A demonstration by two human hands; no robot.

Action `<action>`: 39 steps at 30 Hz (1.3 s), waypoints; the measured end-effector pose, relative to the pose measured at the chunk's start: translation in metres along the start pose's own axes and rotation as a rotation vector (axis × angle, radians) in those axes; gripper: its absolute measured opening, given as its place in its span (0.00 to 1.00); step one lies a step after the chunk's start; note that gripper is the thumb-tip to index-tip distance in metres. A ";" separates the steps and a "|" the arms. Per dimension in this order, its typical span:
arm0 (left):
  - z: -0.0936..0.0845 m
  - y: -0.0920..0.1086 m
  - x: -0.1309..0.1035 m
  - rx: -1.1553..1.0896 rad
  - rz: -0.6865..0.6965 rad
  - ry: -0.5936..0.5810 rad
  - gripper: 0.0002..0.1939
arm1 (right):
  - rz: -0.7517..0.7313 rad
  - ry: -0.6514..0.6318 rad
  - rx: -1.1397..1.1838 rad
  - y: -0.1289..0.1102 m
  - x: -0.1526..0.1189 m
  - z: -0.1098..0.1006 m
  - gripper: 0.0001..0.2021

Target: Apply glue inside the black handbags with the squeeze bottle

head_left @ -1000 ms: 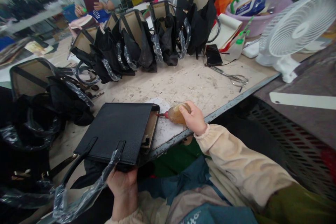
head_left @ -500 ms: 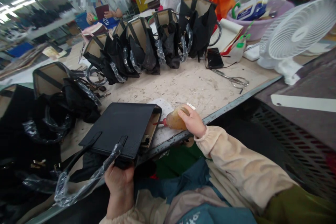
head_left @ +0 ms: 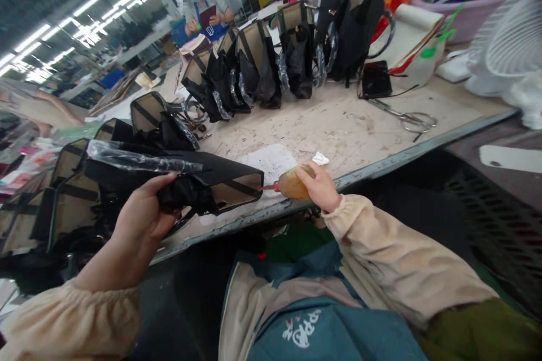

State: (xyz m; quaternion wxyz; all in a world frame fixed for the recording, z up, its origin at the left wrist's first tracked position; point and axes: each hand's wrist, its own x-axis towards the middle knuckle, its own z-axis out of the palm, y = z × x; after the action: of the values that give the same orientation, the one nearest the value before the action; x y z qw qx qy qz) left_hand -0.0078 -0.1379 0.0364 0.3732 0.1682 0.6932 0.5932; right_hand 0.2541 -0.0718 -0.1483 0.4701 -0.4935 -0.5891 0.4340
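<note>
My left hand (head_left: 148, 214) is closed around the gathered black lining of a black handbag (head_left: 231, 168), which is tipped on its side near the table's front edge. Its beige inner base faces right, and a plastic-wrapped handle (head_left: 144, 158) lies across its top. In my right hand (head_left: 319, 183) is a squeeze bottle (head_left: 294, 183) of amber liquid, probably glue, held level. The bottle's thin red nozzle points left and meets, or nearly meets, the rim of the bag's base. A white sheet (head_left: 273, 159) lies on the table behind the nozzle.
Several black bags (head_left: 258, 62) stand in a row along the back, with more at the left. Scissors (head_left: 412, 119), a dark phone-like object (head_left: 376, 80) and a white fan (head_left: 514, 45) are at the right. A crumpled white scrap (head_left: 320, 158) lies nearby. A masked co-worker (head_left: 207, 14) stands behind.
My left hand has turned the bag from lying flat onto its side, moving its handle upward and left. The bottle stays in my right hand at the bag's edge. The camera view has shifted.
</note>
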 end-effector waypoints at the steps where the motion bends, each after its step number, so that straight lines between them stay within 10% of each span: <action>1: 0.004 0.004 -0.001 0.027 0.007 -0.010 0.08 | -0.004 0.006 -0.010 0.001 -0.003 0.001 0.14; 23: 0.108 0.014 0.012 0.240 0.011 -0.075 0.03 | 0.071 0.074 0.058 0.008 -0.013 -0.030 0.14; 39: 0.098 0.005 0.010 0.167 0.031 -0.110 0.03 | -0.048 -0.015 0.003 0.002 -0.030 -0.011 0.11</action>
State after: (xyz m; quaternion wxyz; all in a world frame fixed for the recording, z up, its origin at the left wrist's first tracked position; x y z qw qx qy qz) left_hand 0.0548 -0.0619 0.0359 0.3863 0.2416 0.7161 0.5288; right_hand 0.2673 -0.1009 -0.1525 0.4767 -0.4753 -0.6035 0.4274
